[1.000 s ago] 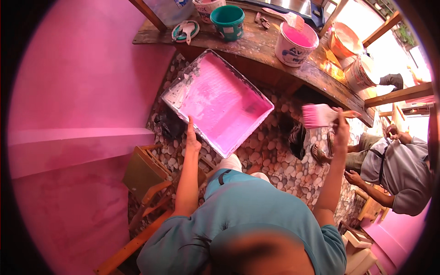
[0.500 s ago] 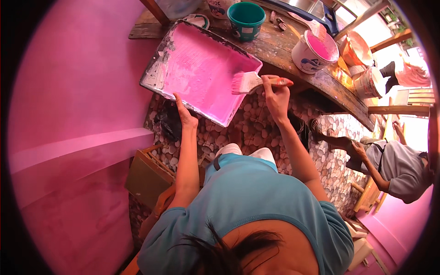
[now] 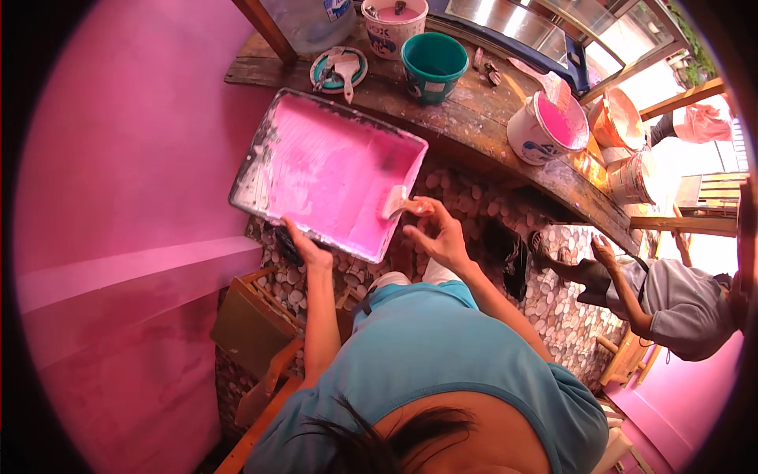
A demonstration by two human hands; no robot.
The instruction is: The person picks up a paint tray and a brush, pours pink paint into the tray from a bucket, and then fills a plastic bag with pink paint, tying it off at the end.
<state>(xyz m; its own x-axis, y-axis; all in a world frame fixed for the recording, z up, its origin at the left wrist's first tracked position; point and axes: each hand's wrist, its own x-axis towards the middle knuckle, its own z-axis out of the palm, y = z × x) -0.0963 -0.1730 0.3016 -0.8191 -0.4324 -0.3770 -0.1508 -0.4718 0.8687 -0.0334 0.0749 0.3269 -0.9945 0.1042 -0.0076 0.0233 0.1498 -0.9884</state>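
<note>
paint tray [image 3: 332,170]: coated pink, tilted | left hand [image 3: 304,249]: clenched on tray's near edge | right hand [image 3: 438,237]: brush [image 3: 399,204] gripped, bristles dipped in tray

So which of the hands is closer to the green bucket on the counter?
Right. The right hand holds the brush at the tray's near edge, below the green bucket; the left hand grips the tray's lower rim, farther off.

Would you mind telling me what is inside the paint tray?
The paint tray holds a coat of pink paint, with the brush dipped in from the right hand. The paint covers the tray's floor.
</note>
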